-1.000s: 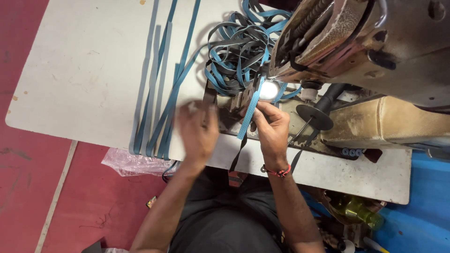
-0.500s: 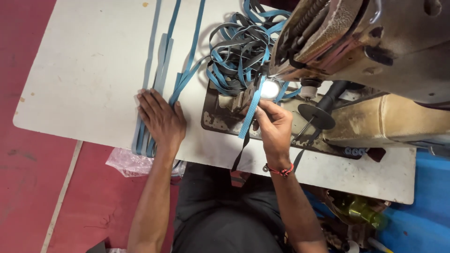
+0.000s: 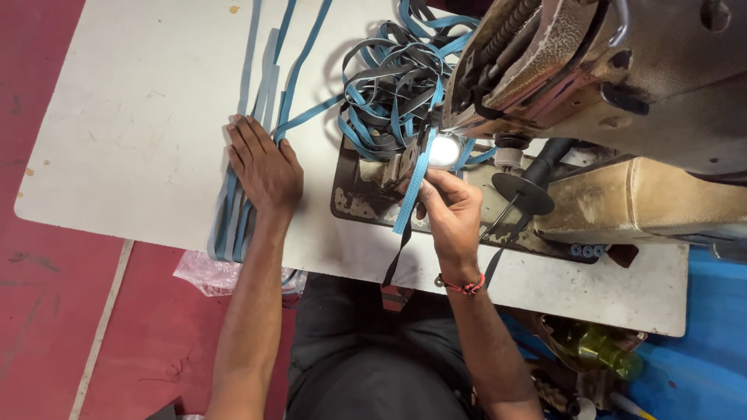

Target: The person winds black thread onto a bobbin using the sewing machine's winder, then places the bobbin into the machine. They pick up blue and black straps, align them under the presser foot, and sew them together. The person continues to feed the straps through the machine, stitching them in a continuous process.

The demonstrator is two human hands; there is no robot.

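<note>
While left hand (image 3: 264,167) presses straps (image 3: 233,218), right hand (image 3: 451,214) pinches webbing (image 3: 411,190).

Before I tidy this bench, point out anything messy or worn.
The blue and grey straps lie in a tangled heap beside the sewing machine, whose paint is chipped. The metal plate under the right hand looks rusty and scuffed.

A white work table (image 3: 117,140) with rounded corners and a scuffed, stained top stands on a dark red floor (image 3: 47,311). A pale line (image 3: 101,330) runs across the floor at the left. Blue flooring (image 3: 700,389) shows at the lower right. A small bright lamp (image 3: 443,150) glows above the table.
</note>
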